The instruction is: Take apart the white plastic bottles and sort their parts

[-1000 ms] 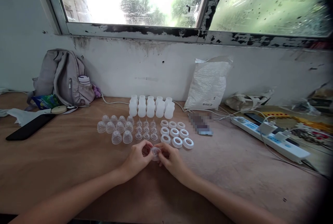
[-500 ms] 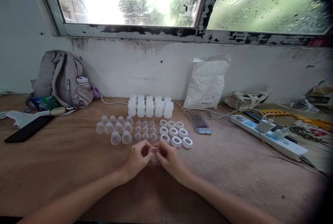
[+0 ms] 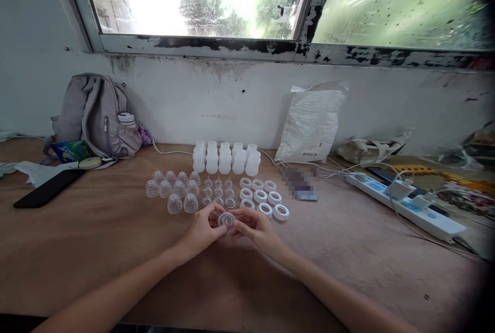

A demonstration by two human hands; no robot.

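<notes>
Between both hands is a small round translucent piece [image 3: 226, 219], its circular face toward the camera. My left hand [image 3: 207, 227] pinches its left edge with thumb and fingers, and my right hand [image 3: 253, 227] pinches its right side. Just beyond the hands stand several clear nipple-shaped pieces [image 3: 218, 193] in rows. To their right lie several white rings [image 3: 275, 197]. Clear domed caps [image 3: 175, 203] stand in a group on the left. Behind them is a block of white translucent bottles [image 3: 225, 160].
On the brown table [image 3: 116, 235] are a grey backpack [image 3: 93, 116] and a black flat object [image 3: 48, 188] at left. A white plastic bag [image 3: 309, 124] leans on the wall. A power strip [image 3: 406, 206] with cables lies at right, near a blurred-out item [image 3: 299, 183].
The held piece has turned so its round face shows more, and both hands have shifted slightly around it. The whole view has moved a little.
</notes>
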